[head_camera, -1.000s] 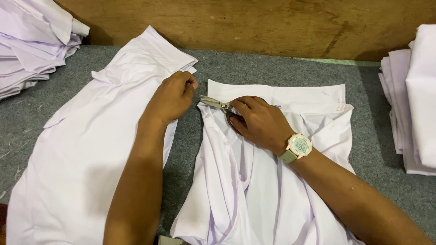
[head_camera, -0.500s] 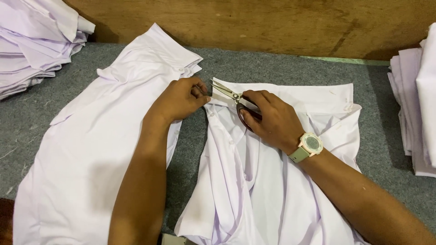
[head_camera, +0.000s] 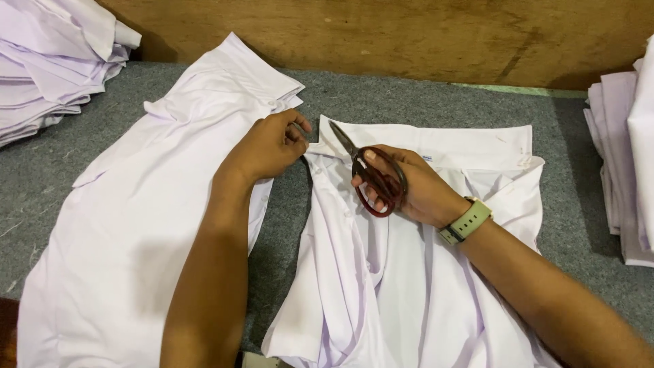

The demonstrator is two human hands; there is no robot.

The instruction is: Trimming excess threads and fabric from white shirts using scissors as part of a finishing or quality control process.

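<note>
Fingers (head_camera: 294, 133) of the left hand (head_camera: 266, 146) pinch the white shirt's (head_camera: 422, 272) collar corner while the right hand (head_camera: 409, 187) grips red-handled scissors (head_camera: 371, 174).

One label shows — a small white neck label (head_camera: 424, 158) with faint bluish marks, sewn inside the collar band of the white shirt (head_camera: 409, 286) lying on the grey table. It sits just beside the knuckles of the right hand (head_camera: 409, 191) and is partly hidden by them — its full shape cannot be told.
</note>
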